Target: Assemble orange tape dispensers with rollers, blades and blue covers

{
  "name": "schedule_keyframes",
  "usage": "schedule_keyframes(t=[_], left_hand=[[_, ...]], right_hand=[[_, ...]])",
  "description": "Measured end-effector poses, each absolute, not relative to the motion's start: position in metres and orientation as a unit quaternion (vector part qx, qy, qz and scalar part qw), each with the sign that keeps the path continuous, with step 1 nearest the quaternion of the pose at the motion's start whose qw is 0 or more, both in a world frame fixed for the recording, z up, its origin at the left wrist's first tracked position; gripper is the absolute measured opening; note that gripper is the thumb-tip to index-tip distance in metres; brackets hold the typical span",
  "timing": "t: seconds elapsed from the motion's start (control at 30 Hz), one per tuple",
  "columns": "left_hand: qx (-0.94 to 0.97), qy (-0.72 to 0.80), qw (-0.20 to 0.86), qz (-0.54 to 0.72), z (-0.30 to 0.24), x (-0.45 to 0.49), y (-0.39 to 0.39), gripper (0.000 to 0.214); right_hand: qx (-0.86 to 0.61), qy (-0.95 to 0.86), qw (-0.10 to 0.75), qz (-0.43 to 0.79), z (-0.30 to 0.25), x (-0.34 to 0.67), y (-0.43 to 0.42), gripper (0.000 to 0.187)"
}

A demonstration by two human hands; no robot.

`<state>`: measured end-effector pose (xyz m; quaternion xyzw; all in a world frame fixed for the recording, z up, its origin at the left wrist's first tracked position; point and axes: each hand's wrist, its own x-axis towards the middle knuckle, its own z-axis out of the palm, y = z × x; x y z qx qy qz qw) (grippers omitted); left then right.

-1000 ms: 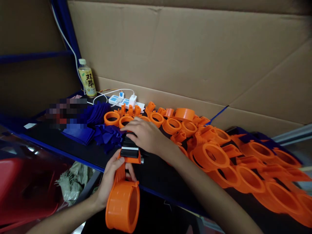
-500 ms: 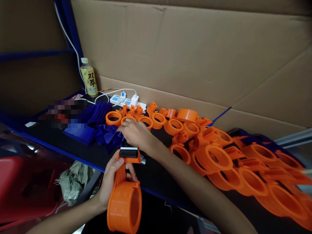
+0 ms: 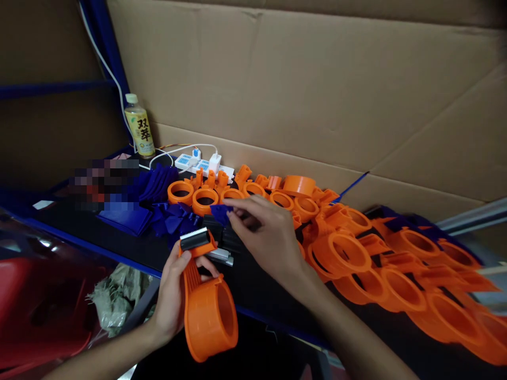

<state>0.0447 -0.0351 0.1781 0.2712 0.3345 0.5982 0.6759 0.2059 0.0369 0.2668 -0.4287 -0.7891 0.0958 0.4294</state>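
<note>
My left hand [image 3: 173, 292] is wrapped round the handle of an orange tape dispenser [image 3: 209, 316]. The dispenser's ring hangs down toward me, and its head carries a black roller [image 3: 194, 240] and a pale toothed blade. Between thumb and fingertips, my right hand [image 3: 269, 237] pinches a small blue plastic piece [image 3: 221, 213] above the table, right of the dispenser's head. Several loose blue pieces [image 3: 174, 221] lie in a heap just left of it. Black rollers [image 3: 229, 240] and silvery metal strips [image 3: 219, 256] lie beneath the right hand.
Many orange dispenser bodies [image 3: 348, 253] cover the right and back of the black table [image 3: 261, 295]. A white power strip [image 3: 204, 166] and a yellow-labelled bottle [image 3: 140, 129] stand by the cardboard wall [image 3: 301, 95]. A red plastic stool [image 3: 35, 311] is at lower left.
My right hand has lifted from the blue heap and moved right, now with a small blue piece in its fingertips. The dispenser in my left hand has tilted, its head swinging slightly left.
</note>
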Motion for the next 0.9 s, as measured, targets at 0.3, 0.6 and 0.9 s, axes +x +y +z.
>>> schedule_keyframes(t=[0.3,0.6,0.9], left_hand=[[0.273,0.333,0.692,0.580,0.182,0.052,-0.035,0.021],[0.270,0.323,0.726,0.544,0.182,0.051,-0.038,0.022],[0.288,0.307,0.748,0.512,0.182,0.047,-0.036,0.021]], right_hand=[[-0.418,-0.739,0.407,0.337,0.249,0.222,-0.003,0.032],[-0.392,-0.695,0.364,0.481,0.230,0.235,0.005,0.043],[-0.404,-0.769,0.354,0.347,0.228,0.243,-0.002,0.050]])
